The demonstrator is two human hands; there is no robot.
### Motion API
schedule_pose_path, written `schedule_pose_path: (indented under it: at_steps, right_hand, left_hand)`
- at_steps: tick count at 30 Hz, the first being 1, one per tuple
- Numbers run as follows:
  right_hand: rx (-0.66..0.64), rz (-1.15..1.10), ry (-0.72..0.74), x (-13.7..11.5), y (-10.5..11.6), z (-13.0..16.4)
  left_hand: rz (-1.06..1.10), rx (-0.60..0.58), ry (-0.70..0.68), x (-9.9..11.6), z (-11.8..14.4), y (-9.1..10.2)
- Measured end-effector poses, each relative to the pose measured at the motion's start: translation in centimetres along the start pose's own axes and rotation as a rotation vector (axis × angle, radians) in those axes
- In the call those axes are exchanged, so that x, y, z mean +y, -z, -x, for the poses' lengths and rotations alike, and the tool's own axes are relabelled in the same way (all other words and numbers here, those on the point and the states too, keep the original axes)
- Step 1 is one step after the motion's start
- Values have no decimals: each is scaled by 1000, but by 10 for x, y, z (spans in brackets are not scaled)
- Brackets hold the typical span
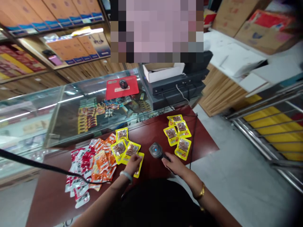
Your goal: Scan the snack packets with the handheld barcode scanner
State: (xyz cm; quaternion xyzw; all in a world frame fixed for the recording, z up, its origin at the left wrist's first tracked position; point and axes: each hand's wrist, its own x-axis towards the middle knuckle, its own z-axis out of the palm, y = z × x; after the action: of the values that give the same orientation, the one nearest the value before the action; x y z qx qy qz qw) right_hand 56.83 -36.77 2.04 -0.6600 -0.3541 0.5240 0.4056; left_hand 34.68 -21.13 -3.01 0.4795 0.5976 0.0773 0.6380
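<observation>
Gripping, right hand [172, 163]: fingers closed round barcode scanner [156, 150], lower centre.
Left hand [132, 164]: pinched yellow packet [139, 164].
Counter [151, 134]: four yellow packets [178, 135] right of scanner.

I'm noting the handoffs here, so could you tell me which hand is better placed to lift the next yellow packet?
Probably the left hand: it already rests on a yellow packet, while the right hand grips the scanner.

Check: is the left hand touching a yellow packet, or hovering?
Touching. The head view shows the left hand with fingers resting on a yellow packet at the near edge of the yellow group on the red-brown table; no gap visible.
</observation>
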Motion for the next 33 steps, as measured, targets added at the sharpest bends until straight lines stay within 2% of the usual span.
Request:
schedule_pose_path:
  at_steps: [5, 8, 11, 14, 20, 23, 25, 29, 33]
  right_hand:
    - [150, -23, -33, 21, 29, 30]
    - [256, -62, -62, 32, 46, 47]
    - [350, -138, -102, 43, 59, 60]
    - [425, -237, -136, 52, 68, 70]
    - [480, -398, -187, 63, 80, 85]
    - [486, -429, -193, 65, 82, 87]
    - [477, -457, -185, 64, 82, 87]
    - [420, -521, -188, 58, 77, 78]
    - [287, -470, -123, 43, 59, 56]
  left_hand:
    - [-131, -341, 29, 39, -20, -115]
    - [-209, -415, 48, 48, -24, -171]
    - [-336, -400, 62, 51, -27, -209]
    - [-467, -376, 42, 53, -27, -228]
    - [-808, -323, -266, 55, -21, -242]
    - [-767, -357, -246, 50, -20, -243]
    - [-604, -394, -182, 44, -22, -236]
    - [-111, -426, -136, 27, -25, -199]
    - [103, -393, -144, 17, -20, -143]
